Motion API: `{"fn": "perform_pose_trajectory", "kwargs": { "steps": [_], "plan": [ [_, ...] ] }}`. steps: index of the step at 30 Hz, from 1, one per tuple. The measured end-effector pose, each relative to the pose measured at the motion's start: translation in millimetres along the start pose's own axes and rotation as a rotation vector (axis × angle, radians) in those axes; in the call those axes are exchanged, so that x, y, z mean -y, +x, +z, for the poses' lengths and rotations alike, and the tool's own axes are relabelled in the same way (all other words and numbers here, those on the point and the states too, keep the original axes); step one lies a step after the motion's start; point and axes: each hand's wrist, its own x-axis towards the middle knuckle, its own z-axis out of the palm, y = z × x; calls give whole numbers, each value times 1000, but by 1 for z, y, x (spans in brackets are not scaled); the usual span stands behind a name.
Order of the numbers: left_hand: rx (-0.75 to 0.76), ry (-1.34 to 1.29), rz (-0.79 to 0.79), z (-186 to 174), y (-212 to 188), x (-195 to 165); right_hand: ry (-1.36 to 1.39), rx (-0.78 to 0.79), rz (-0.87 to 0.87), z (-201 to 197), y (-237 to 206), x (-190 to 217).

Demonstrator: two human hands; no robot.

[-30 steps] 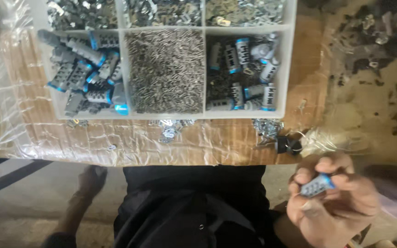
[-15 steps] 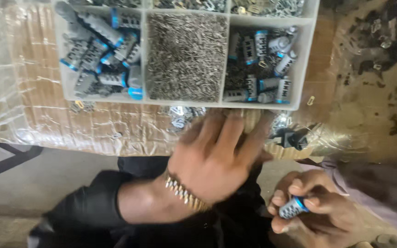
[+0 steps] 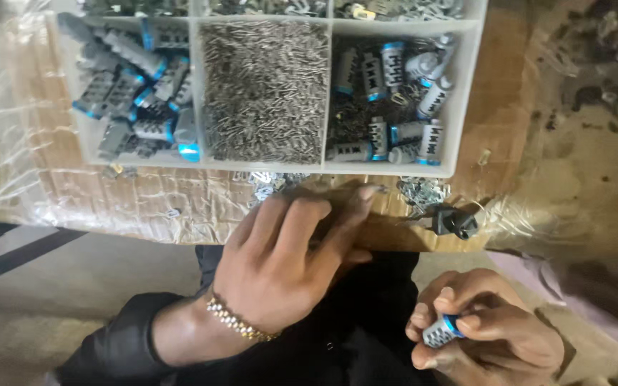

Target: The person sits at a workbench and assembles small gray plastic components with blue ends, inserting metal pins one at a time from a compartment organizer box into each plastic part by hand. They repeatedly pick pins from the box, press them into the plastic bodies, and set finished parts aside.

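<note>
While right hand [image 3: 488,336] pinches grey-blue cylinder [image 3: 442,331], left hand [image 3: 287,257] (fingers loosely spread, empty) reaches tableward.

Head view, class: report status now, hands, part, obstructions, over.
Left hand fingers down at loose metal clips by compartment tray. Right hand gripping grey-blue cylinder. Nothing blocking.
</note>
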Motion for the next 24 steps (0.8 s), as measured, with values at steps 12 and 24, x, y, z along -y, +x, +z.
{"fn": "perform_pose_trajectory", "kwargs": {
  "steps": [12, 24],
  "plan": [
    [-101, -447, -85, -56, -2, 31, 78, -220, 66, 68, 7, -30],
    [-182, -582, 142, -39, -15, 31, -309, -166, 112, 86, 21, -29]
  ]
}}
